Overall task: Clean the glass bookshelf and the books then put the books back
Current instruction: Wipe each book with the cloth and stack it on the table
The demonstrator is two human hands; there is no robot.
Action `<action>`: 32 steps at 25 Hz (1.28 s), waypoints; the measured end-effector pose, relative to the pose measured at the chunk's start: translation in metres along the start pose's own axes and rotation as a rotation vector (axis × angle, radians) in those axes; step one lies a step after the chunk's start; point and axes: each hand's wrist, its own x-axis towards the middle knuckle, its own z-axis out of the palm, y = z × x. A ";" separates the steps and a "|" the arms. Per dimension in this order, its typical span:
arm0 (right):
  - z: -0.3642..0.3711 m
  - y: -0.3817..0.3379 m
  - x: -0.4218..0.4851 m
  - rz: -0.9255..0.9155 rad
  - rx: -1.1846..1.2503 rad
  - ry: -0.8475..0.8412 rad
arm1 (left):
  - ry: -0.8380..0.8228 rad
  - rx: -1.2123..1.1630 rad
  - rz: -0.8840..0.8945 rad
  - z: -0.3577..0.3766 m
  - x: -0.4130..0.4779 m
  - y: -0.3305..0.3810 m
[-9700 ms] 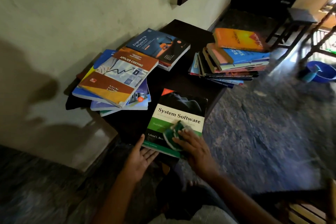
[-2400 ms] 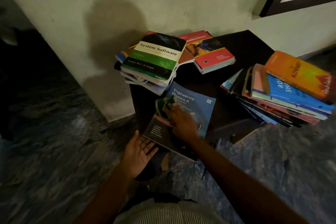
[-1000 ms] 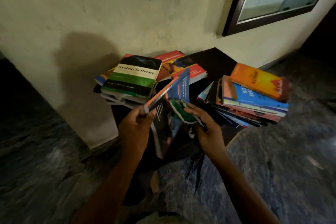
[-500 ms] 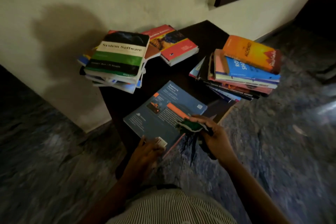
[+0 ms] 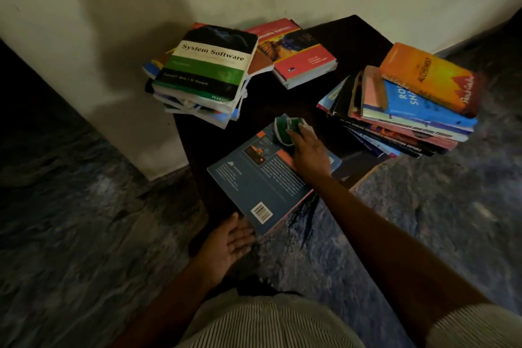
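A dark table (image 5: 296,104) stands against a pale wall. On it, a leaning pile of books (image 5: 409,116) sits at 2 o'clock and a second pile (image 5: 209,70) (topped by "System Software") at 11. A blue book (image 5: 262,181) lies back cover up at 6 o'clock. The right hand (image 5: 309,154) curls over a green cloth (image 5: 284,130), pressing it on that book. The left hand (image 5: 228,243) lies relaxed, fingers loose, just beside the book's near corner.
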 end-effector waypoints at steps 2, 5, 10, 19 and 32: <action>0.011 -0.012 0.000 0.057 -0.091 -0.050 | -0.031 -0.230 -0.031 0.004 0.001 0.006; 0.030 -0.050 -0.023 -0.033 -0.059 -0.074 | -0.022 -0.341 -0.031 0.005 0.001 0.008; 0.044 -0.089 -0.081 -0.483 -0.097 -0.161 | -0.041 -0.416 -0.051 0.004 0.001 0.007; -0.030 0.025 -0.054 0.159 0.129 0.075 | -0.036 -0.311 -0.048 0.003 0.000 0.008; -0.027 -0.041 -0.140 -0.126 0.527 -0.052 | -0.044 -0.127 0.108 0.020 0.009 0.026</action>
